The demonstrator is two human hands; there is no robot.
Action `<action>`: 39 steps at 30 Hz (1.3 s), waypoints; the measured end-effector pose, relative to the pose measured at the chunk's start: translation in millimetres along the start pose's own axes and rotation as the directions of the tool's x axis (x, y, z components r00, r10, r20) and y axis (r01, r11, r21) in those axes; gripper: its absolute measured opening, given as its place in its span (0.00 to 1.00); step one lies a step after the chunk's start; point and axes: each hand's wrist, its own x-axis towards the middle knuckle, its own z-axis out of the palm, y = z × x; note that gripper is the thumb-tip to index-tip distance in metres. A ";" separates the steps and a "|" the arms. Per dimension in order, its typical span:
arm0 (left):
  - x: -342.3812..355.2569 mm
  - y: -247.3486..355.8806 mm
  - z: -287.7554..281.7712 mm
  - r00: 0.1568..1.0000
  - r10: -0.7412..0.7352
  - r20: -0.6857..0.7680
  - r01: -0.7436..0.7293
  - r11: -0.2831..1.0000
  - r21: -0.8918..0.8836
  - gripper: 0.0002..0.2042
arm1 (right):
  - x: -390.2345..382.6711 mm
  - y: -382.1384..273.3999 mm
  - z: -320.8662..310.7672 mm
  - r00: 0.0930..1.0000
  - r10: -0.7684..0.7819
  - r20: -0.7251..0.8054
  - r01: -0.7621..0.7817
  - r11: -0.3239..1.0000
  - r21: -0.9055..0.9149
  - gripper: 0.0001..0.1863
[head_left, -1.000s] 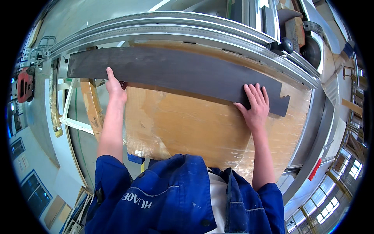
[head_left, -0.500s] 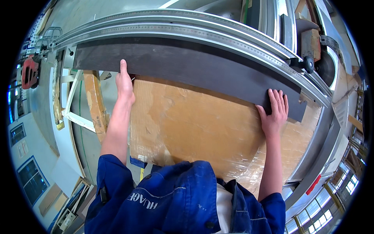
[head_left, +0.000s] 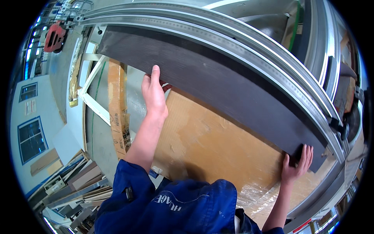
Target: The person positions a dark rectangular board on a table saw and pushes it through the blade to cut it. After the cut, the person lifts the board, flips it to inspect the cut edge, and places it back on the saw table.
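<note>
A long, dark grey board (head_left: pixel 218 82) lies along a silver ruled rail (head_left: pixel 233 52), slanting from upper left to lower right. My left hand (head_left: pixel 155 93) grips its near edge left of the middle, thumb on top and the other fingers mostly hidden. Near the board's right end rests my right hand (head_left: pixel 298 165), its fingers stretched out on the top face and its thumb apart at the near edge. Beneath the board and before me is a brown cardboard-covered surface (head_left: pixel 206 136), partly wrapped in clear film.
A dark clamp knob (head_left: pixel 343 130) sits at the rail's right end, near a round saw blade (head_left: pixel 353 121). White frame bars (head_left: pixel 95 105) and a taped brown carton strip (head_left: pixel 117 101) stand left. Offcuts (head_left: pixel 80 183) pile at lower left; a red machine (head_left: pixel 54 37) stands far left.
The view has turned, so the board and rail now slant more steeply down to the right. Both hands keep nearly the same places on the board.
</note>
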 end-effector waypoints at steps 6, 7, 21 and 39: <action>-0.5 -1.9 -2.0 0.998 0.023 -0.054 -0.027 0.998 -0.063 0.14 | -5.8 6.7 -1.8 0.999 0.025 0.046 -0.023 0.998 -0.051 0.42; -0.2 -1.6 -2.2 0.998 0.018 -0.062 -0.023 0.997 -0.075 0.14 | -6.1 7.2 -1.7 0.999 0.027 0.045 -0.024 0.998 -0.063 0.42; -5.6 -3.3 -4.6 1.000 0.025 0.019 -0.020 0.976 -0.215 0.15 | -7.4 17.6 -2.8 0.997 -0.010 0.076 0.016 0.997 -0.078 0.39; -5.8 -9.2 -14.0 0.990 0.060 0.128 -0.033 0.979 -0.202 0.12 | -5.0 6.4 -9.4 0.988 0.095 0.123 -0.074 0.984 -0.165 0.44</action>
